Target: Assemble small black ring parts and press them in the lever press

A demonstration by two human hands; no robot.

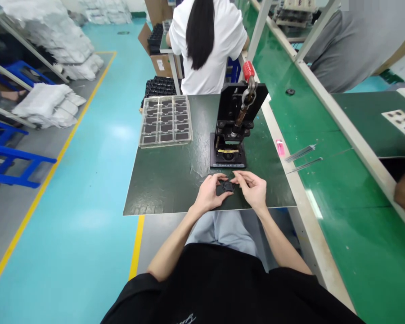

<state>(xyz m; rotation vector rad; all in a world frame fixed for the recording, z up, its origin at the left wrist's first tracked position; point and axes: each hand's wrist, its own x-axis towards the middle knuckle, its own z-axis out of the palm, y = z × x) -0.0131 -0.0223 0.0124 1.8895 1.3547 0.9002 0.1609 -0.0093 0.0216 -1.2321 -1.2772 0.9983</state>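
Note:
Between my hands, near the front edge of the dark green table, is a small round black part [228, 186]. My left hand [209, 192] grips it from the left, thumb below and fingers above. At its upper right edge my right hand [251, 186] has thumb and forefinger pinched together; whether anything tiny sits in that pinch I cannot make out. Just beyond the hands stands a black hand press [225, 118] with a red-gripped lever [248, 71]. A yellow strip [228, 151] crosses the lower part of the press.
A clear compartment tray [165, 120] with dark pieces lies at the table's back left. Right of the table, a pink object [280, 147] and thin grey rods [301, 153] lie along the green conveyor [351, 216]. A person in white [207, 45] sits ahead.

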